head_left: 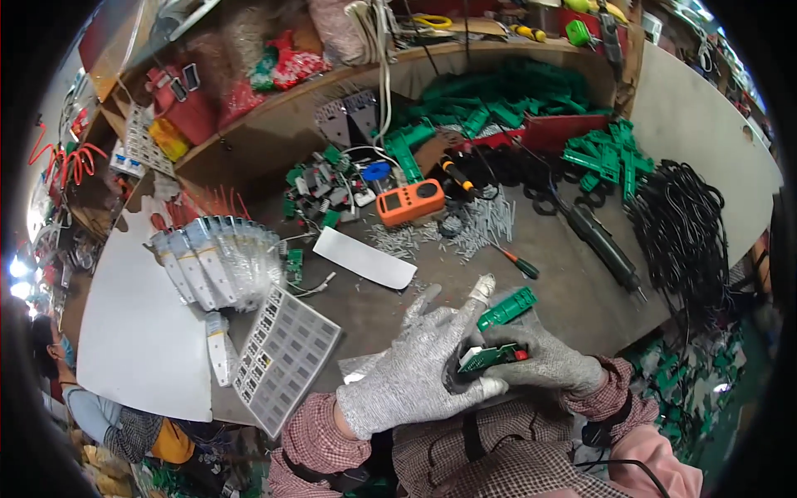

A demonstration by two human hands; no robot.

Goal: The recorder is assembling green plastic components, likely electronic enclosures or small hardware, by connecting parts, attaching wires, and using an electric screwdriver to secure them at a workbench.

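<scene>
Between the gloved hands, at the head view's lower middle, sits a small green circuit board [491,358], pale block at one end, bright red part at the other. The light-grey-gloved left hand [427,363] has fingers spread, thumb along the board's near side; whether it pinches, I can't tell. The darker-grey-gloved right hand [550,358] curls around the red end, its fingertips hidden. A dark piece beneath is hard to make out. Around them: a grey-brown tabletop [581,292], an orange handheld meter [410,202], black coiled cables [682,228].
</scene>
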